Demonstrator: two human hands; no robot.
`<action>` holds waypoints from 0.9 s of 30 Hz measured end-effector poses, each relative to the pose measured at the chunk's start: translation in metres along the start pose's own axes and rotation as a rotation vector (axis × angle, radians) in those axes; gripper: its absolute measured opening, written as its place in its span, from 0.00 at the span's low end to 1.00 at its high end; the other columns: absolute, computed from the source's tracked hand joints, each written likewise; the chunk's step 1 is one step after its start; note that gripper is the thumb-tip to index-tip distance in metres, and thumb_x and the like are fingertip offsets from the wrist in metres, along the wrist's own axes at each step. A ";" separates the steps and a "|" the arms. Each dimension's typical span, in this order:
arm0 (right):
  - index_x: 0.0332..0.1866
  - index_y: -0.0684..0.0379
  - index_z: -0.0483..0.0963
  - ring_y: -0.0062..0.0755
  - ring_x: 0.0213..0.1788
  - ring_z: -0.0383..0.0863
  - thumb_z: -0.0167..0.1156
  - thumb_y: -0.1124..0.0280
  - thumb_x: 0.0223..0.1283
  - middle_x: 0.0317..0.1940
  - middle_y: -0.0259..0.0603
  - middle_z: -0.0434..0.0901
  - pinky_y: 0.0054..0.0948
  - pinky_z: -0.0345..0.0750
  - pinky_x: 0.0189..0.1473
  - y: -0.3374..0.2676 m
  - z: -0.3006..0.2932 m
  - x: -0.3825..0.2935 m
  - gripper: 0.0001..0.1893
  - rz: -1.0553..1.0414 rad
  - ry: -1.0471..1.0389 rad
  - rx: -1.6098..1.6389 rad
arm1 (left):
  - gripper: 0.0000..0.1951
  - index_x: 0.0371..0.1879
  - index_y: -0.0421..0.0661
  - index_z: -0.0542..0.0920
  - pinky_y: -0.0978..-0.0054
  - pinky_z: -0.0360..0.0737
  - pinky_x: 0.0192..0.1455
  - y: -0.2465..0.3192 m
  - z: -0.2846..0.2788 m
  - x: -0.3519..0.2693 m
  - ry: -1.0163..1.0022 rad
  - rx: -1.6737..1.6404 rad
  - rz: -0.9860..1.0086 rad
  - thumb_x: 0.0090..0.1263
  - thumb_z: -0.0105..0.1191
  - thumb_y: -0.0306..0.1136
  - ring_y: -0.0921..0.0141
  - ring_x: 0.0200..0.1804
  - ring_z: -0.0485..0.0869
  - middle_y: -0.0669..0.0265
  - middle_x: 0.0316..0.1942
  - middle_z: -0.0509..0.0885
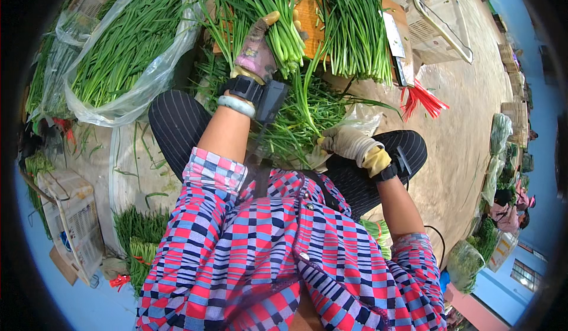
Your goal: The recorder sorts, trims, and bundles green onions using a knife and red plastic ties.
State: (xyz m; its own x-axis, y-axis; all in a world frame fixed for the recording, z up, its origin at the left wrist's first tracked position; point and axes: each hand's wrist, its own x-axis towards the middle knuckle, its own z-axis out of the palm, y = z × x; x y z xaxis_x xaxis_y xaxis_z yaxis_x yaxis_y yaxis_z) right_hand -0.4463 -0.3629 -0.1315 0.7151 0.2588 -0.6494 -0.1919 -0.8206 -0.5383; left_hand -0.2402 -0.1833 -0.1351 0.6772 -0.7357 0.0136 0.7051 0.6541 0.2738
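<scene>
Gloved, my left hand is wrapped around a bunch of green garlic chives, its pale stem ends pointing towards me. My right hand, also gloved, is low at the right by my knee, its fingers closed on the end of a few loose chive stalks. A wooden board lies beyond my left hand, with a big pile of chives on its right part. Loose chives and trimmings are heaped between my legs.
A clear plastic bag full of chives stands at the upper left. Red ties hang at the board's right edge, near a plastic crate. Another crate and bundled chives are at the lower left. A person is far right.
</scene>
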 end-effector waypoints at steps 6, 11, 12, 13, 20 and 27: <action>0.65 0.63 0.59 0.35 0.51 0.77 0.61 0.61 0.58 0.51 0.50 0.76 0.28 0.71 0.53 -0.005 0.016 0.021 0.33 -0.048 0.209 0.473 | 0.22 0.51 0.36 0.72 0.66 0.81 0.52 0.000 0.004 0.001 0.006 -0.024 0.055 0.60 0.59 0.34 0.66 0.43 0.83 0.59 0.40 0.81; 0.67 0.67 0.55 0.26 0.52 0.75 0.60 0.62 0.60 0.52 0.47 0.76 0.22 0.70 0.56 -0.015 0.012 0.041 0.34 -0.362 0.341 1.043 | 0.22 0.52 0.37 0.72 0.67 0.81 0.52 0.000 0.005 0.001 -0.012 0.041 0.051 0.61 0.58 0.35 0.66 0.43 0.83 0.60 0.40 0.82; 0.62 0.69 0.62 0.22 0.45 0.77 0.58 0.65 0.62 0.44 0.41 0.80 0.18 0.71 0.51 -0.019 0.007 0.041 0.27 -0.295 0.243 1.246 | 0.22 0.52 0.38 0.72 0.67 0.81 0.52 -0.001 0.006 0.001 0.003 0.026 0.062 0.61 0.58 0.35 0.66 0.44 0.83 0.60 0.40 0.82; 0.62 0.69 0.62 0.22 0.45 0.77 0.58 0.65 0.62 0.44 0.41 0.80 0.18 0.71 0.51 -0.020 0.006 0.043 0.27 -0.295 0.242 1.247 | 0.22 0.52 0.38 0.72 0.67 0.81 0.51 -0.002 0.006 0.001 0.018 0.010 0.071 0.61 0.58 0.35 0.66 0.44 0.82 0.61 0.41 0.82; 0.55 0.69 0.70 0.22 0.34 0.76 0.56 0.68 0.62 0.37 0.36 0.79 0.19 0.73 0.39 0.004 0.011 0.041 0.20 -0.085 0.228 1.471 | 0.20 0.50 0.37 0.73 0.64 0.80 0.53 -0.001 0.006 -0.002 -0.010 -0.018 0.099 0.61 0.58 0.34 0.67 0.45 0.82 0.60 0.45 0.81; 0.54 0.72 0.69 0.29 0.36 0.79 0.59 0.65 0.59 0.36 0.40 0.81 0.27 0.76 0.41 -0.019 0.015 0.044 0.23 0.015 0.573 0.553 | 0.21 0.50 0.37 0.73 0.64 0.79 0.55 -0.004 0.004 0.004 0.041 0.008 0.123 0.60 0.58 0.34 0.65 0.44 0.83 0.58 0.44 0.81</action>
State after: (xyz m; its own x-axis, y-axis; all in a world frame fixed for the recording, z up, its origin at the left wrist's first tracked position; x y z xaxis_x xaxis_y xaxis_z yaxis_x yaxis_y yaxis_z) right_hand -0.4208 -0.3286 -0.1580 0.9152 -0.1758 -0.3626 -0.4029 -0.4116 -0.8175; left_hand -0.2411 -0.1891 -0.1320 0.7665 -0.6423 0.0078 0.6148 0.7371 0.2805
